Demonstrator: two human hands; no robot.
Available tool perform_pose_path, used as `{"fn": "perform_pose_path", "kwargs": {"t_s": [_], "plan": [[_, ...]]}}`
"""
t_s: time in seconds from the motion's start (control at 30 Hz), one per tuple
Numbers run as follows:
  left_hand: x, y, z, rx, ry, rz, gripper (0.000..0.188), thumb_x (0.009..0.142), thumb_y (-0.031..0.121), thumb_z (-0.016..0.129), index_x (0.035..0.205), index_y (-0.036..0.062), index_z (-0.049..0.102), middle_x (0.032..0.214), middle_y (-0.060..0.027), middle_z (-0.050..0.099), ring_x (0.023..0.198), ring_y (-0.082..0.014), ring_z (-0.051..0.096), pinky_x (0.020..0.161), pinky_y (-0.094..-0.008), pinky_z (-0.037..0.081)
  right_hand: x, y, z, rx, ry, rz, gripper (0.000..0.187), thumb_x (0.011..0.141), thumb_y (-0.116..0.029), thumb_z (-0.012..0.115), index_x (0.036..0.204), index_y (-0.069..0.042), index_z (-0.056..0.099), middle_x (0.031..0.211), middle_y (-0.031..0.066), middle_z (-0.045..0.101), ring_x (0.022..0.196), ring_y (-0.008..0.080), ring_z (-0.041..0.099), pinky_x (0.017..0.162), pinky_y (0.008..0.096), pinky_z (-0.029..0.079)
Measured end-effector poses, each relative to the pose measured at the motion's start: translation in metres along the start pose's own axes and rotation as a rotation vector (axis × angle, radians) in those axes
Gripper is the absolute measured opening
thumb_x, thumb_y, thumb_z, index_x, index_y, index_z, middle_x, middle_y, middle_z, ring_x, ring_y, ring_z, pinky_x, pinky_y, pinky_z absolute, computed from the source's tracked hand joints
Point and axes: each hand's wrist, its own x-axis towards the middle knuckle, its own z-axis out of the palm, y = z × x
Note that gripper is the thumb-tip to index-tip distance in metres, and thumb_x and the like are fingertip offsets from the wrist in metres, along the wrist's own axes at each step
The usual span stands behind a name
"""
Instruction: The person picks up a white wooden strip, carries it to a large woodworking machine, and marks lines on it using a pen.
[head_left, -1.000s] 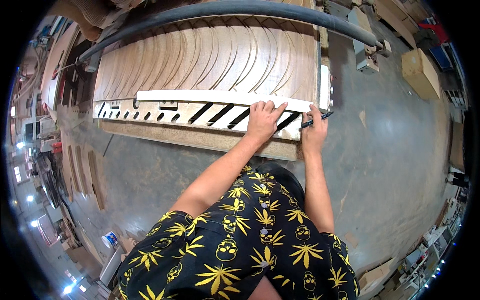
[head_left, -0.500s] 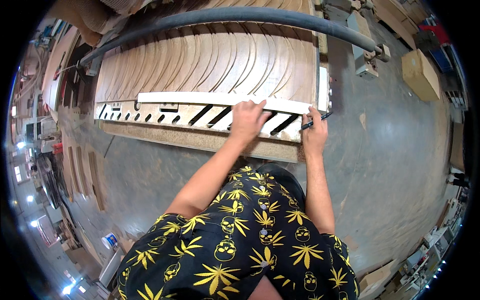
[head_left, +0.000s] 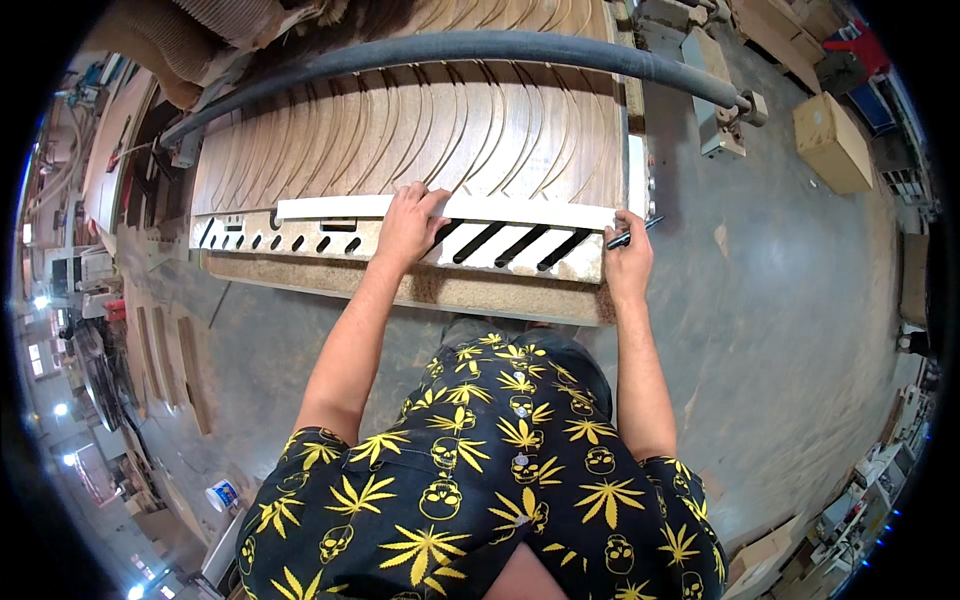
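A long, narrow white strip [head_left: 530,211] lies along the front edge of a wood-grain panel [head_left: 300,150] carved with curved grooves. My left hand [head_left: 408,225] grips the strip near its middle, fingers over the far edge and thumb on the near side. At the strip's right end, my right hand [head_left: 628,262] touches it with the fingertips. A dark pen [head_left: 636,233] is held in that same hand, pointing up to the right. Below the strip runs a white slotted bar [head_left: 502,243] with slanted black openings; my left hand covers part of it.
A thick dark rail [head_left: 450,45] crosses above the panel. Ribbed hoses [head_left: 190,45] hang at the upper left. On the grey floor [head_left: 740,330] stand a cardboard box [head_left: 833,143] at right, and wooden strips [head_left: 160,350] and a white bucket [head_left: 221,493] at left.
My left hand has slid left along the strip. The strip's bowed middle now looks straighter, and my right hand stays at the right end with the pen.
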Motion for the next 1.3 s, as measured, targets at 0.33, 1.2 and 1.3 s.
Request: {"fn": "perform_pose_path", "kwargs": {"t_s": [0.33,1.2,1.3], "plan": [[0.064,-0.005,-0.027,-0.034,-0.015,-0.05,0.04,0.084,0.014,0.08,0.122,0.0123,0.068,0.116,-0.0156,0.061,0.113,-0.0374,0.059,0.097,-0.0458,0.05,0.048,0.002,0.008,0.167,0.033,0.048,0.025,0.09,-0.004,0.069,0.115,-0.004,0.066,0.102,0.0152,0.074,0.097,0.0299,0.071,0.089,0.0382,0.053],[0.084,0.035,0.006,-0.084,-0.163,0.009,0.045,0.091,0.035,0.075,0.133,0.0184,0.069,0.116,-0.014,0.063,0.116,-0.033,0.059,0.103,-0.0428,0.05,0.052,0.01,0.033,0.133,0.168,0.04,0.027,0.088,-0.002,0.072,0.115,-0.005,0.065,0.094,0.0141,0.073,0.089,0.0267,0.071,0.082,0.0378,0.054],[0.089,0.063,0.014,-0.083,-0.218,-0.02,0.047,0.092,0.036,0.074,0.134,0.0175,0.069,0.119,-0.0136,0.063,0.117,-0.0322,0.058,0.104,-0.0423,0.05,0.053,0.01,0.034,0.131,0.16,0.044,0.026,0.089,-0.005,0.072,0.115,-0.003,0.064,0.093,0.0112,0.071,0.088,0.0237,0.069,0.083,0.0358,0.053]]}}
